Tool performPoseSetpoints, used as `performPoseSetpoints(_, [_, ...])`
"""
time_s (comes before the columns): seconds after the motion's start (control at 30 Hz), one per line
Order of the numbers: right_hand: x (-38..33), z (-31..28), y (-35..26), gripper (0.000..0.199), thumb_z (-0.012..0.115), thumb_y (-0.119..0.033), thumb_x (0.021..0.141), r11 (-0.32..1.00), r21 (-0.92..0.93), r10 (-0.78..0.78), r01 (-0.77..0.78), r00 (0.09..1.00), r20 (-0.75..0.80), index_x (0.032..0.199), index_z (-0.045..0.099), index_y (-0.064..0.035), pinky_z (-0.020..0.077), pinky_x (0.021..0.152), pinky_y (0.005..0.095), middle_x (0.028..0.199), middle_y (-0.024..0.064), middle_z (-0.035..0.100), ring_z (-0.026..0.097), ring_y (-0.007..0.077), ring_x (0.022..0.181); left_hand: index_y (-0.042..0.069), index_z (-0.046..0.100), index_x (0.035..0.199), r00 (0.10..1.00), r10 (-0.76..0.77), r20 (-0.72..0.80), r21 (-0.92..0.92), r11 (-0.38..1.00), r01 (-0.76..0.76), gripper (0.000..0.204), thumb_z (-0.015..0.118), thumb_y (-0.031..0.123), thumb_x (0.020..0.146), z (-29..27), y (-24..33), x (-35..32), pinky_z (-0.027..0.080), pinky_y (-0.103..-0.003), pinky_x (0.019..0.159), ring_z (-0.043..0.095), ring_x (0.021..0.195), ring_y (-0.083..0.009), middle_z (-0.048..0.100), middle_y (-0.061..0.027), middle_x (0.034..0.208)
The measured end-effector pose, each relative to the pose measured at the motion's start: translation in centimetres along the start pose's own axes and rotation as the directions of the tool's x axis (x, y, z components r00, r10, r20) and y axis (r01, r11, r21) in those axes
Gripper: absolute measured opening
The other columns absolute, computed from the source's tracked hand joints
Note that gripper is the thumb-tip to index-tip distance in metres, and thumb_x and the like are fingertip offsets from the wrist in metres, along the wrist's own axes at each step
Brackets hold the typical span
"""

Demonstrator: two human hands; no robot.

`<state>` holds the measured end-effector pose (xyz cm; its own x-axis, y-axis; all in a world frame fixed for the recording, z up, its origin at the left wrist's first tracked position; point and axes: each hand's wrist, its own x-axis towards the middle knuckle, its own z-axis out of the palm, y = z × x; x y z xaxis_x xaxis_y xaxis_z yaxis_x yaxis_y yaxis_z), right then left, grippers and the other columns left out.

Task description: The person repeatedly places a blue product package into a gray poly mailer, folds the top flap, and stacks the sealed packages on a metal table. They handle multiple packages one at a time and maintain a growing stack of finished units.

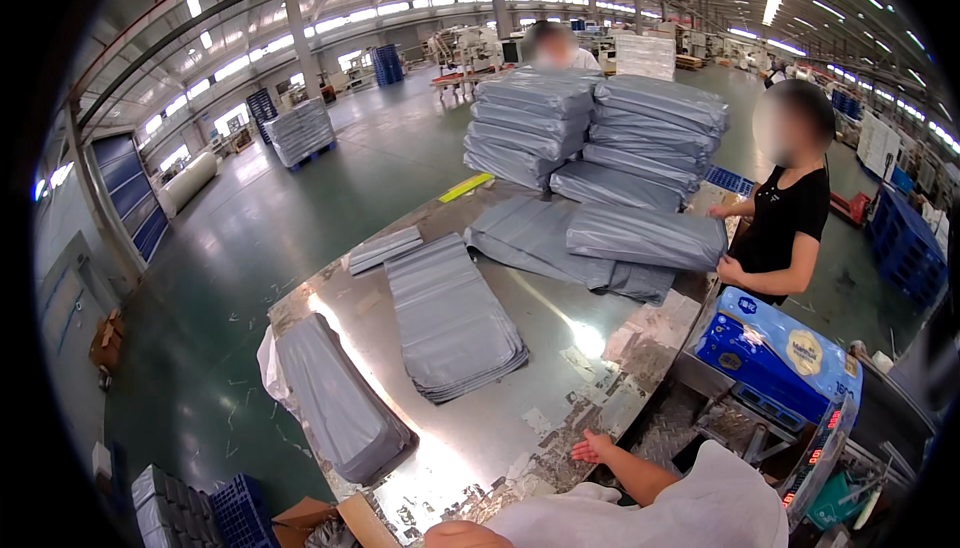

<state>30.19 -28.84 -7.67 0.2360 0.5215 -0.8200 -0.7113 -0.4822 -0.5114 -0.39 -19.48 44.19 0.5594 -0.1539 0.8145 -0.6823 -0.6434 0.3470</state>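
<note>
Bags of grey plastic [457, 318] are laid flat in a fanned stack on the table [480, 438], ahead of the right hand [592, 446] and to its left. Nothing is gripped by that hand, which is held open with fingers extended at the near table edge. The left hand is not shown, so its state cannot be told. Farther left of the right hand, a long grey bundle [340, 398] is set along the table's side; a narrow grey packet [385, 250] is placed beyond the stack. Well ahead, a wrapped bundle [645, 236] is held at its right end by a co-worker's hands [731, 270], over flat grey sheets [520, 238]. Tall piles of similar bundles [655, 128] are stacked behind it. A blue package [785, 348] is set to the hand's right.
</note>
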Motion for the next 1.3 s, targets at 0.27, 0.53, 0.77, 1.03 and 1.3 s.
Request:
performPoseSetpoints(0.27, [0.0,-0.1,0.0,0.064,0.024,-0.053,0.088,1.000,-0.023,-0.007,0.007,1.000,-0.028,0.099,0.057,0.0007,0.0443,0.049,0.0208,0.092,0.0116,0.063,0.063,0.0190,0.077,0.001,0.058,0.069,1.000,0.011,-0.030,0.027,1.000,-0.010,0.020,0.047,0.012,0.081,1.2,-0.4,-0.1,0.037,-0.028,0.040,0.053,0.047,-0.0187,0.057,-0.0077,0.060])
performPoseSetpoints(0.53, [-1.0,0.7,-0.6,0.063,0.022,-0.052,0.088,1.000,-0.019,0.000,-0.001,1.000,-0.025,0.095,0.057,0.0003,0.0440,0.048,0.0219,0.092,0.0119,0.063,0.064,0.0202,0.076,0.002,0.058,0.072,0.998,0.064,-0.028,0.035,0.997,-0.063,0.017,0.045,0.010,0.079,1.5,-0.7,0.0,0.036,-0.027,0.042,0.052,0.048,-0.0183,0.056,-0.0071,0.062])
performPoseSetpoints(0.77, [-1.4,1.1,-0.7,0.062,0.024,-0.052,0.088,1.000,-0.001,0.021,-0.021,0.999,-0.026,0.095,0.057,0.0004,0.0453,0.046,0.0221,0.092,0.0122,0.063,0.064,0.0200,0.076,0.001,0.058,0.073,0.998,0.059,-0.030,0.039,0.998,-0.058,0.017,0.045,0.011,0.080,1.4,-0.7,-0.3,0.037,-0.027,0.043,0.053,0.050,-0.0185,0.056,-0.0073,0.063])
performPoseSetpoints(1.03, [-0.6,0.1,-0.3,0.061,0.025,-0.051,0.088,1.000,0.006,0.011,-0.011,1.000,-0.010,0.095,0.057,0.0006,0.0446,0.045,0.0210,0.092,0.0119,0.063,0.064,0.0201,0.076,0.001,0.058,0.073,0.998,0.063,-0.007,0.030,0.998,-0.063,0.015,0.046,0.009,0.078,1.3,-1.0,0.1,0.038,-0.026,0.044,0.054,0.051,-0.0187,0.056,-0.0076,0.064])
performPoseSetpoints(1.3, [-1.2,0.4,-0.6,0.060,0.026,-0.050,0.088,1.000,-0.012,-0.002,0.001,0.999,-0.044,0.096,0.057,0.0010,0.0447,0.045,0.0212,0.093,0.0122,0.063,0.064,0.0204,0.076,0.000,0.059,0.075,0.996,0.091,0.006,0.019,0.996,-0.091,0.018,0.044,0.009,0.079,1.1,-1.2,-0.1,0.041,-0.027,0.046,0.055,0.052,-0.0193,0.058,-0.0089,0.066])
